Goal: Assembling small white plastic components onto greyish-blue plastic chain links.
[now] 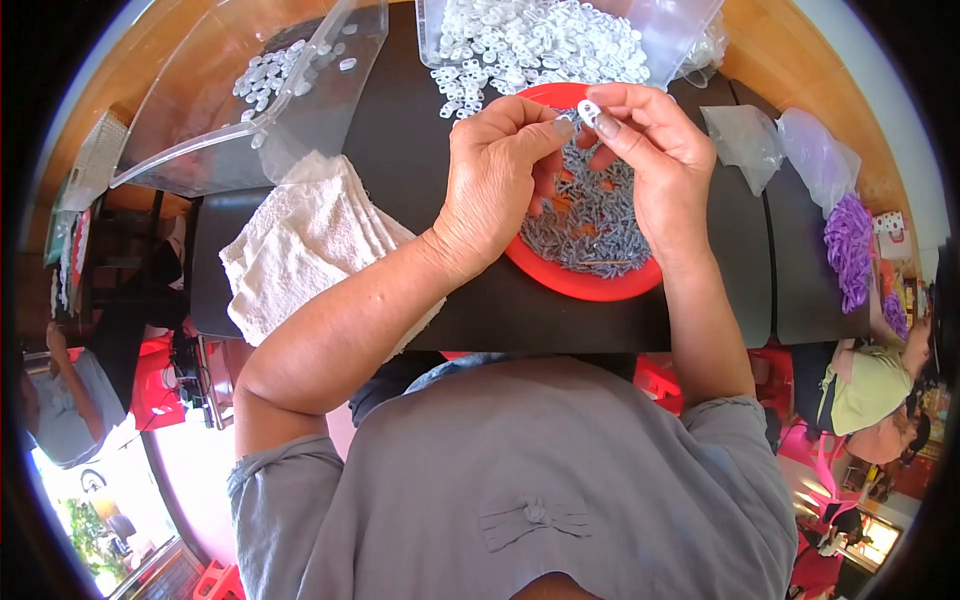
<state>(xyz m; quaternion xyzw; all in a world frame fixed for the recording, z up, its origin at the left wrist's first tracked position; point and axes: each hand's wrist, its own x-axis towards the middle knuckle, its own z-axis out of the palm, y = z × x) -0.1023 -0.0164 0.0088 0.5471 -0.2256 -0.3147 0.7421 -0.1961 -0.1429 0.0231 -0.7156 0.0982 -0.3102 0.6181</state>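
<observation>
Head view: a dark table (400, 130) fills the upper middle, its far edge backed by a wooden surface. On it stands a red bowl (585, 282) heaped with small grey pins (600, 225). Above the bowl, the left hand (495, 185) pinches a pin between thumb and forefinger, and the right hand (650, 165) pinches a small white ring (588, 110); the two pieces meet at the fingertips. A clear bag (470, 30) of white rings lies behind the bowl, another clear bag (200, 110) to the left, a white towel (305, 240) beside it. Purple pieces (848, 250) lie at the right. Red stools (155, 385) and other people sit below, beyond the table.
</observation>
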